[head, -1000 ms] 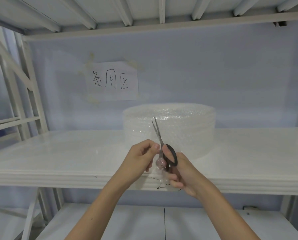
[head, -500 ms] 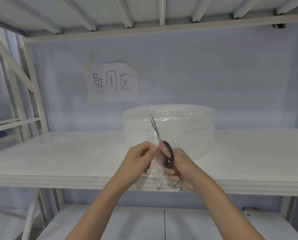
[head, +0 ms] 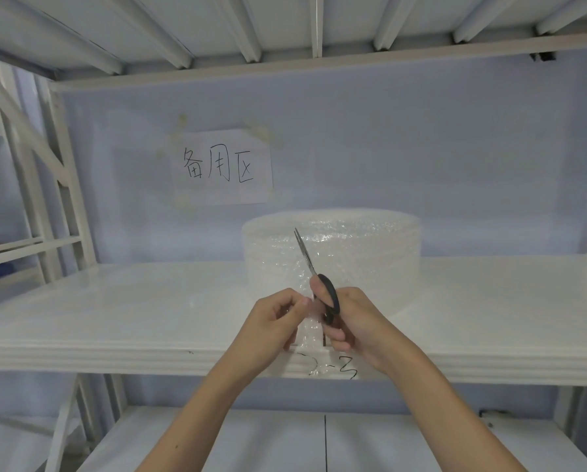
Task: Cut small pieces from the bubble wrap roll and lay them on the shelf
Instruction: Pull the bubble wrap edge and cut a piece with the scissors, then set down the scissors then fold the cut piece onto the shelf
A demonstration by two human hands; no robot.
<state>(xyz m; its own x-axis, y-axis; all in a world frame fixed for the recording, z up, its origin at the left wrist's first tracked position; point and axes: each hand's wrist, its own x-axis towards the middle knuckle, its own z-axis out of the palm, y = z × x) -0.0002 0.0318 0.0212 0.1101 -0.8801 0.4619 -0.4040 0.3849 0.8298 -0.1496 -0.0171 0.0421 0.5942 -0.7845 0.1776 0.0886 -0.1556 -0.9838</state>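
Note:
A wide roll of clear bubble wrap [head: 360,253] stands on the white shelf [head: 132,308], near its middle. In front of the roll, over the shelf's front edge, my right hand [head: 357,325] holds black-handled scissors [head: 314,274] with the blades closed and pointing up and away. My left hand [head: 275,321] pinches a narrow strip of bubble wrap [head: 311,330] that hangs between the two hands. Where the strip joins the roll is hard to make out.
A paper sign with handwritten characters [head: 222,166] is taped to the blue back wall. Black marks [head: 333,367] are written on the shelf's front edge. A lower shelf [head: 251,441] lies below. White frame posts [head: 57,185] stand at the left.
The scissor blades have closed from slightly apart. Both hands have shifted a little lower and nearer, still holding the strip between them.

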